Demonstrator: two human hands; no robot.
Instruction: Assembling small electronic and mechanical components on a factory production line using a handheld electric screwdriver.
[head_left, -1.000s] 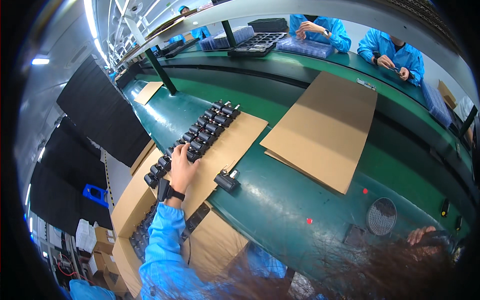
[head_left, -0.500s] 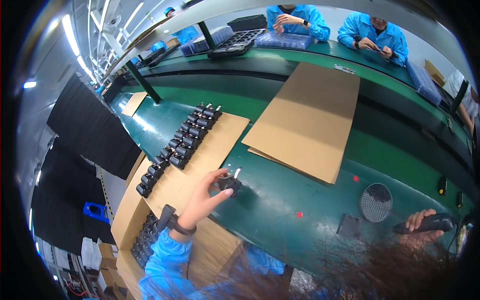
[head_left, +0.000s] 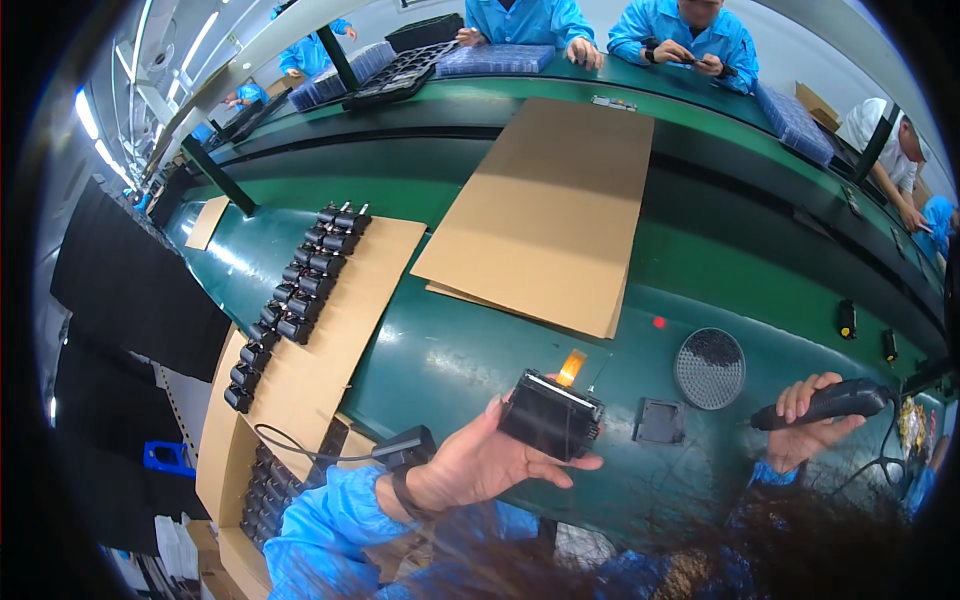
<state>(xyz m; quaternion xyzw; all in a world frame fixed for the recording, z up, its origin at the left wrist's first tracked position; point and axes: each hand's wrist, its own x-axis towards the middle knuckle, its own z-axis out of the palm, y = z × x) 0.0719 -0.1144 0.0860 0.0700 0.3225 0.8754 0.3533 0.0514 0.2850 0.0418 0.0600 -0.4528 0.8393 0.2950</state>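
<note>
In my left hand (head_left: pixel 470 462) is a black device (head_left: pixel 550 418) with a flat dark face, tilted up toward me. An orange ribbon cable (head_left: pixel 571 368) sticks up from its far edge. My thumb lies at its left side and the other fingers are partly hidden beneath it. A wrist strap with a cord and a black block (head_left: pixel 405 447) is on my left wrist. Over on the right, my right hand (head_left: pixel 796 440) grips a black electric screwdriver (head_left: pixel 845 400), its tip pointing left. Between the hands lies a black square fixture (head_left: pixel 660 421) on the green bench.
A round grey dish (head_left: pixel 709 380) holds small dark screws. Rows of black units (head_left: pixel 300 290) stand on cardboard (head_left: pixel 375 260) at left, above a box (head_left: pixel 230 480) of similar parts. More cardboard sheets (head_left: pixel 545 220) lie ahead. Co-workers in blue (head_left: pixel 685 40) sit across the bench.
My left hand has carried the device right and nearer, turning it so the flat face and orange ribbon show. My right hand still holds the screwdriver. The whole view has shifted.
</note>
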